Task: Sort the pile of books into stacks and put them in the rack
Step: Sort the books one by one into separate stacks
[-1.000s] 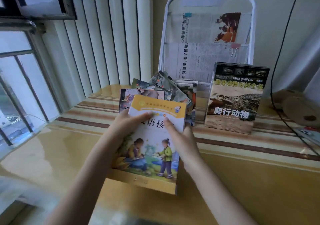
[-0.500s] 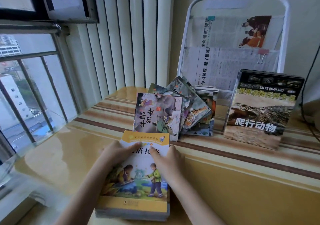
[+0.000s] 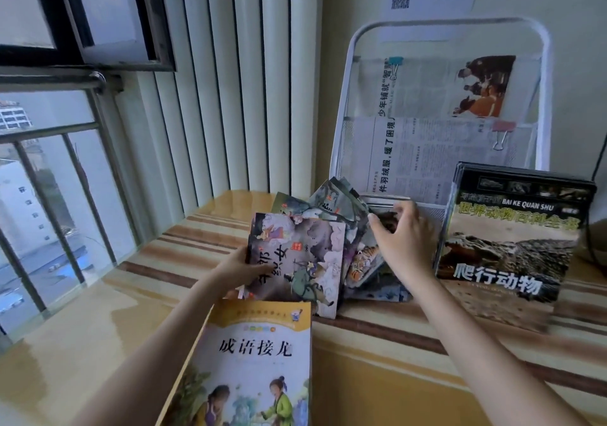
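While the yellow idiom book (image 3: 253, 360) lies flat on the desk (image 3: 377, 376), both hands work the fanned picture books (image 3: 328, 228).
Left hand (image 3: 235, 268) pinches the front grey-cover book (image 3: 295, 261); right hand (image 3: 399, 238) curls onto the back ones, before the white rack (image 3: 345, 103).

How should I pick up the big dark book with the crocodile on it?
Take the dark crocodile-cover book by its two side edges, coming from the front with both hands. It leans back against the white wire rack, so both sides look free. It looks thick, so one hand may slip. The right hand is already beside its left edge.
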A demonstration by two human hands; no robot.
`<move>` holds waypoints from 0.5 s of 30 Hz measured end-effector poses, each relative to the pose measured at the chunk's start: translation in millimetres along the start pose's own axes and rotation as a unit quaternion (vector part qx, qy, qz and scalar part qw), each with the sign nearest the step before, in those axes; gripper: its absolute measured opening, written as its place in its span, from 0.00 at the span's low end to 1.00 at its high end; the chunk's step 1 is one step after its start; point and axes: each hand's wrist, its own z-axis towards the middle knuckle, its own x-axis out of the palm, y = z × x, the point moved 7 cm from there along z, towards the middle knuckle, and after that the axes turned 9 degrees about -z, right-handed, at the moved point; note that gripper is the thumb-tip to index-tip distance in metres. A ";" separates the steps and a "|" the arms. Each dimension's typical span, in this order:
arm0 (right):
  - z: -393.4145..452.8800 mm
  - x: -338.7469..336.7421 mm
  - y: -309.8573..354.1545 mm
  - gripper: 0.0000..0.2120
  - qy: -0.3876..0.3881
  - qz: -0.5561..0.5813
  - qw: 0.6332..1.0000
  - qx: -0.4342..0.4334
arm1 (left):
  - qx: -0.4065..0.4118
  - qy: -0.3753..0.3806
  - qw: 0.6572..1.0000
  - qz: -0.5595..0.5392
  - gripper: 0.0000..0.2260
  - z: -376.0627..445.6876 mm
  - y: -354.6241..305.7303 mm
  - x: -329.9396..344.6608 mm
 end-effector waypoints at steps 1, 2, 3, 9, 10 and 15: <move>1.4 1.9 -1.1 0.25 -0.006 -0.006 1.000 -0.007 | 0.018 0.000 1.000 -0.006 0.19 3.3 -2.9 4.4; 1.0 2.7 -0.9 0.25 -0.013 -0.009 1.000 -0.010 | 0.038 -0.002 0.999 -0.027 0.18 7.3 -6.2 8.0; -0.2 4.6 -1.4 0.25 -0.018 -0.007 1.000 -0.013 | 0.064 -0.005 0.997 -0.044 0.17 8.9 -12.4 11.8; -16.1 14.8 -17.0 0.28 -0.008 0.029 0.999 0.014 | 0.218 -0.077 0.971 0.063 0.17 0.0 -76.3 28.0; -18.3 16.0 -22.8 0.28 -0.003 0.037 0.999 0.023 | 0.247 -0.089 0.962 0.076 0.18 -3.8 -88.4 30.6; -31.7 17.6 -44.0 0.34 -0.026 0.131 0.988 0.081 | 0.379 -0.116 0.904 0.160 0.25 -16.7 -133.6 51.8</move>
